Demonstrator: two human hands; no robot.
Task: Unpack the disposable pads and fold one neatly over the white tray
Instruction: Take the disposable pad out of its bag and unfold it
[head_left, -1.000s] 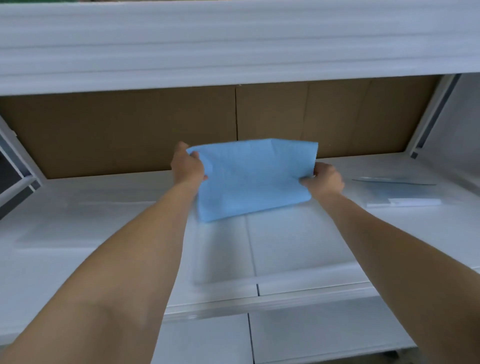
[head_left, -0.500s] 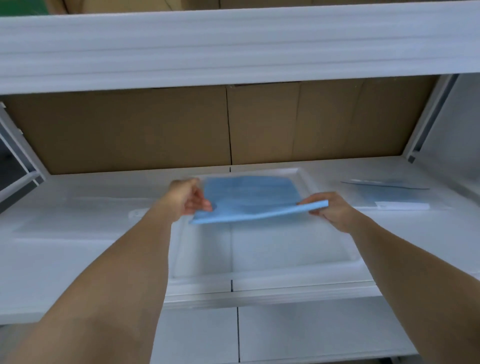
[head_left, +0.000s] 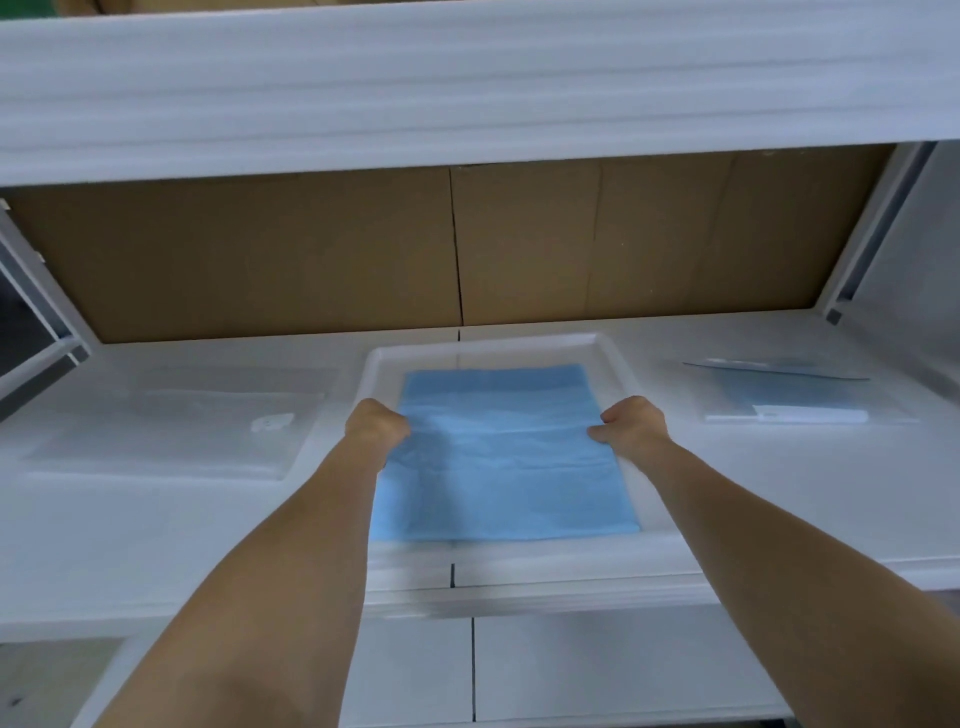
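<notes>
A light blue disposable pad (head_left: 501, 457) lies spread flat inside the white tray (head_left: 485, 349) on the white shelf, with a crease across its middle. My left hand (head_left: 375, 427) grips the pad's left edge at mid-length. My right hand (head_left: 632, 425) grips its right edge at the same height. Both arms reach forward over the tray's near rim. A clear packet with more blue pads (head_left: 789, 392) lies on the shelf to the right of the tray.
A clear empty plastic bag (head_left: 208, 415) lies flat on the shelf left of the tray. Brown cardboard (head_left: 452, 249) backs the shelf, and a white foam-covered shelf (head_left: 467, 78) hangs overhead. Metal uprights stand at both far corners.
The pad was held up in front of the cardboard, then lowered flat. It now lies unfolded longer inside the tray, with both hands still on its side edges.
</notes>
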